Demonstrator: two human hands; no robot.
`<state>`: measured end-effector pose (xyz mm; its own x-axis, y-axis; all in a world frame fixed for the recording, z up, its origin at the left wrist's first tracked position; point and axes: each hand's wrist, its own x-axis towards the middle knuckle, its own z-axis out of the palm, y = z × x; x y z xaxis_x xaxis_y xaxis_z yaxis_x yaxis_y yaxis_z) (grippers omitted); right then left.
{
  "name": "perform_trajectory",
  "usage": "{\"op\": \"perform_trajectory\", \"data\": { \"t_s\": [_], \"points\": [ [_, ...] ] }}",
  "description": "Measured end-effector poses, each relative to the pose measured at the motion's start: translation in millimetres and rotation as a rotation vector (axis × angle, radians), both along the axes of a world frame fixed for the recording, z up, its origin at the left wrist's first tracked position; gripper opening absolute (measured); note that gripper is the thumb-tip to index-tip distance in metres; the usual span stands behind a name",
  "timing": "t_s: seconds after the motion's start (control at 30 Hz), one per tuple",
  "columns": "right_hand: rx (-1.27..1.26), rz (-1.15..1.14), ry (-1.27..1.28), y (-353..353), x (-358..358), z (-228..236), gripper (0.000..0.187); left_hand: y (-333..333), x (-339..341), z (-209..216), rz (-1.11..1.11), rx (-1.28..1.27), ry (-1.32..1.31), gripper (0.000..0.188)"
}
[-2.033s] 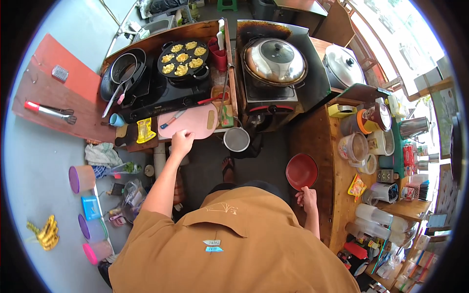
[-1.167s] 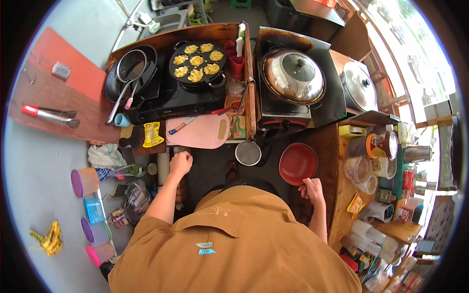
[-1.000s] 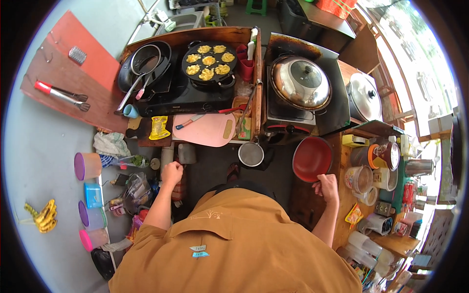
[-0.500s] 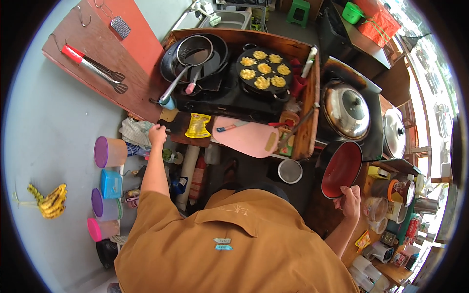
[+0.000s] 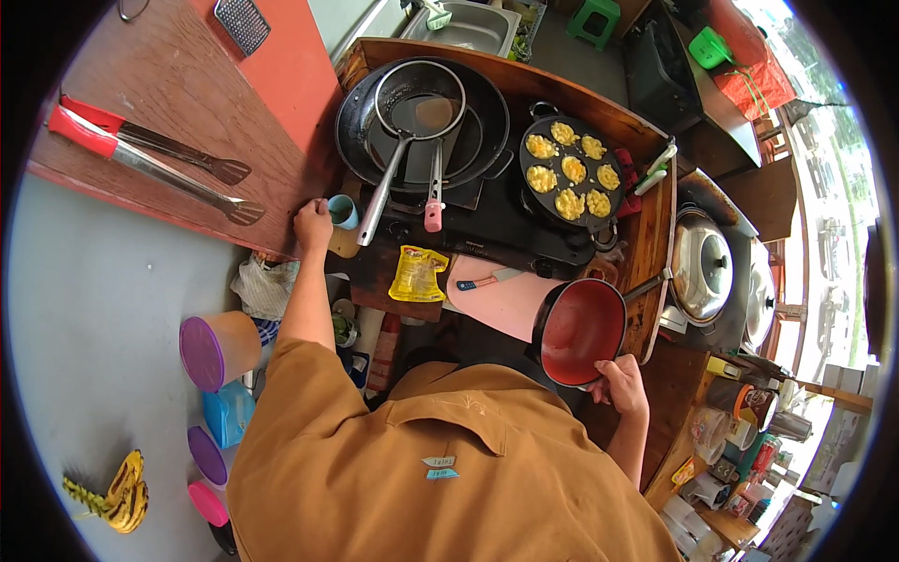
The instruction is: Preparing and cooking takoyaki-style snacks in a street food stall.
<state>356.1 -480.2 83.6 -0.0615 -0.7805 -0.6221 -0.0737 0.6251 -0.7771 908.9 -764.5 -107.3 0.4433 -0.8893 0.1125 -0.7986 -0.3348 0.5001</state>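
Note:
My left hand [image 5: 314, 225] is closed at the side of a small blue cup [image 5: 344, 212], its fingers apparently curled around the handle, which is hidden. My right hand [image 5: 620, 384] grips the near rim of a deep bowl [image 5: 582, 328], black outside and red inside, tilted so its hollow shows. Beyond it lies a pink cutting board [image 5: 496, 307] with a small knife [image 5: 487, 280] on it. A yellow packet [image 5: 419, 274] rests left of the board. On the stove, a round-hollowed pan [image 5: 588, 150] holds several yellow portions of food.
A large black wok [image 5: 348, 122] holds a long-handled strainer or pan [image 5: 384, 192] and a pink-handled utensil [image 5: 434, 211]. Red tongs [image 5: 159, 155] and a grater [image 5: 243, 24] hang at the left. A lidded pot [image 5: 702, 267] stands at the right. Lidded tubs [image 5: 220, 351] line the left wall.
My left hand has moved up to the blue cup. My right hand has brought the red-lined bowl leftward, over the board's right end. The view has shifted too.

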Motion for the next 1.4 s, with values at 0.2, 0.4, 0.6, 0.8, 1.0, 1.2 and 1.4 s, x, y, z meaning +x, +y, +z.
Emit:
{"op": "perform_trajectory", "data": {
  "t_s": [0.2,0.4,0.6,0.8,1.0,1.2,1.4],
  "points": [
    [0.03,0.027,0.075,-18,5,-17,0.041,36,-2,23,-0.525,-0.279,-0.131,0.017],
    [0.047,0.075,0.148,-35,-3,-22,0.042,55,-10,46,-0.548,-0.432,-0.234,0.016],
    [-0.018,0.251,0.318,-47,-21,-29,0.042,74,36,-29,0.164,-0.485,0.266,0.023],
    [-0.088,0.233,0.433,-35,-62,-33,0.039,105,-10,16,0.551,-0.642,1.104,0.027],
    [-0.178,0.229,0.375,-28,-103,-35,0.038,148,-52,106,0.322,-0.753,1.172,0.036],
    [-0.144,0.185,0.23,-33,-120,-38,0.04,145,-103,194,-0.098,-0.554,1.354,0.045],
    [-0.202,0.188,-0.011,-29,-130,-53,0.042,120,-221,201,-0.422,-0.197,1.667,0.042]
  ]
}}
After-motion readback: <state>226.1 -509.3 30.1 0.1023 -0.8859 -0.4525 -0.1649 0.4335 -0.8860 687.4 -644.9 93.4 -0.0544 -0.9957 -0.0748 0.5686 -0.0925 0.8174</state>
